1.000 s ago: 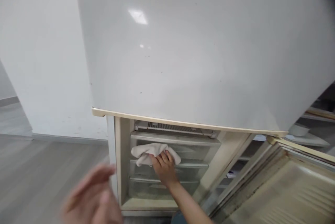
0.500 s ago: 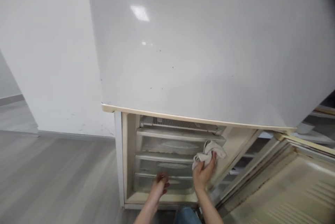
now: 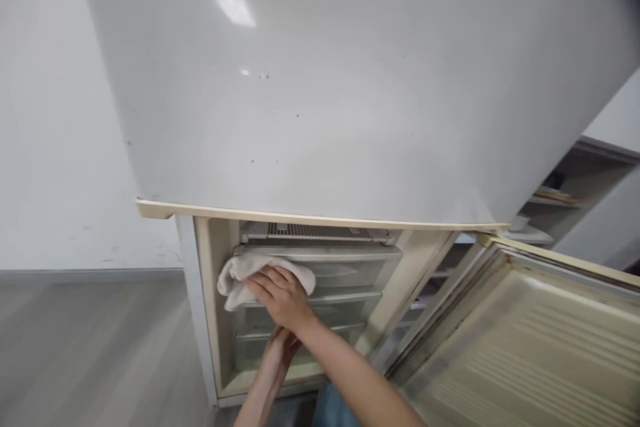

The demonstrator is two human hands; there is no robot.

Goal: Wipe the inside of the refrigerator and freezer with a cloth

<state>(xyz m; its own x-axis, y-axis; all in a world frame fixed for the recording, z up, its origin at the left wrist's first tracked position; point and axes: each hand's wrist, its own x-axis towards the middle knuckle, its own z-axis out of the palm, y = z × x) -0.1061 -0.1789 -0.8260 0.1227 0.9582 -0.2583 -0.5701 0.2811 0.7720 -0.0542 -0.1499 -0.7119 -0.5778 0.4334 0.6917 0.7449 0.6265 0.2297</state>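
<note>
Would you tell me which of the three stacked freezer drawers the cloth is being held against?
The top drawer, just beneath the vent grille: the right hand presses the cloth on its left end, above the other two.

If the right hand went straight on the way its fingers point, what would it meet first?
The cloth ahead of the right hand on the top drawer; beyond it, probably the compartment's left wall, depth unclear.
</note>
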